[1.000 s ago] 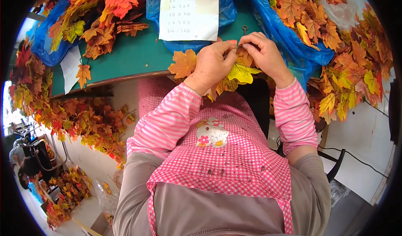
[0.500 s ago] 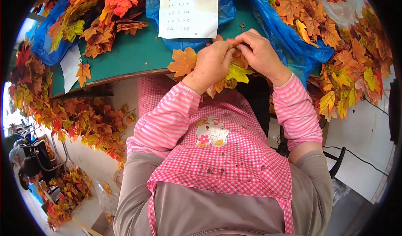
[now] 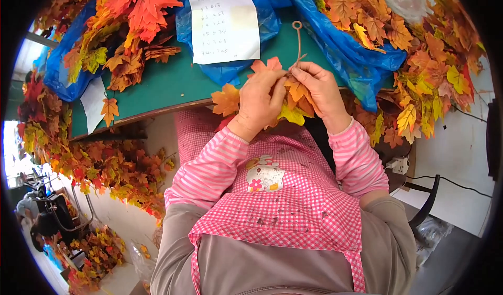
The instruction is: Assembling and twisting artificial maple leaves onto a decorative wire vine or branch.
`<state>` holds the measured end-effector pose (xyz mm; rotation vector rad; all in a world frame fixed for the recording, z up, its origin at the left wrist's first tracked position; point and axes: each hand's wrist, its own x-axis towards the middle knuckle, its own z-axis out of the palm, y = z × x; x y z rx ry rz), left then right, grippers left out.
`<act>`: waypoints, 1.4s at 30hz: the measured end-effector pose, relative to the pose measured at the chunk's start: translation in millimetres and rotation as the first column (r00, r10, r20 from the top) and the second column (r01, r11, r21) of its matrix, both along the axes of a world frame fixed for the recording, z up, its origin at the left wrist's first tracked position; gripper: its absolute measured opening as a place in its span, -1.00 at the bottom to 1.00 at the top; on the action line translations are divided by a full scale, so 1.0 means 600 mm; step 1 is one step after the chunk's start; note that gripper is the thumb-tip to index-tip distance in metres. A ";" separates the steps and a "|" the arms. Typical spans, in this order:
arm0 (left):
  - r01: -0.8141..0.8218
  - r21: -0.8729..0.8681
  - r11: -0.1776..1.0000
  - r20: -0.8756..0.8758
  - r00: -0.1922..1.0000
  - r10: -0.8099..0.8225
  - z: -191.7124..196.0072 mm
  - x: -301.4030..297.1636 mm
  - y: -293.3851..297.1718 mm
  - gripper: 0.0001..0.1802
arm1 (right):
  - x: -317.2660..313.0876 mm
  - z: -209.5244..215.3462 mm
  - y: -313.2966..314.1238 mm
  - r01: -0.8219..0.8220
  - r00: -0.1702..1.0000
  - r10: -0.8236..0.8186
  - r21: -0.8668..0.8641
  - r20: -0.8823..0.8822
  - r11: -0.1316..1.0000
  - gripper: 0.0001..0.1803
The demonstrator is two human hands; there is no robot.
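Your left hand [image 3: 258, 100]: fingers curled closed round leaves [image 3: 298, 91]. Your right hand [image 3: 322, 89]: thumb and fingers pinched at stem [image 3: 299, 44] base. Leaves bunched between your hands, at desk [image 3: 162, 91] edge. Stem, loop-tipped, juts beyond hands, over desk.

Pink/wht gingham apron [image 3: 293, 203] w/ animal patch [image 3: 265, 178], dk spots [image 3: 261, 221]; pink/wht striped oversleeves [image 3: 208, 172] beside apron, grey-brn top [image 3: 251, 266] under.

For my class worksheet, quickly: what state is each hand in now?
Left hand: closed, holding orange and yellow maple-shaped leaves.
Right hand: closed, pinching at the thin brown loop-topped stem.
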<state>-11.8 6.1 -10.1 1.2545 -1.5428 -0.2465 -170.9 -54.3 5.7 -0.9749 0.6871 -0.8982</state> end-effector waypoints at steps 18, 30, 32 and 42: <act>0.271 0.252 0.929 -0.817 0.574 0.054 0.030 0.019 -0.029 -0.86 | 0.032 0.069 0.064 -0.475 0.723 -0.413 -0.833 -0.553 0.284 -0.74; 0.115 0.170 0.979 -0.461 0.887 -0.024 -0.016 0.007 -0.042 -0.87 | 0.095 0.222 -0.133 -0.481 0.743 -0.053 -0.589 -0.667 0.649 -0.84; 0.135 0.175 0.975 -0.432 0.901 -0.048 -0.012 0.014 -0.041 -0.87 | 0.146 0.245 -0.172 -0.499 0.761 -0.055 -0.636 -0.647 0.588 -0.82; 0.163 0.108 0.981 -0.504 0.859 -0.087 -0.024 0.014 -0.044 -0.84 | 0.460 0.225 -0.265 -0.491 0.802 0.073 -0.586 -0.593 0.644 -0.71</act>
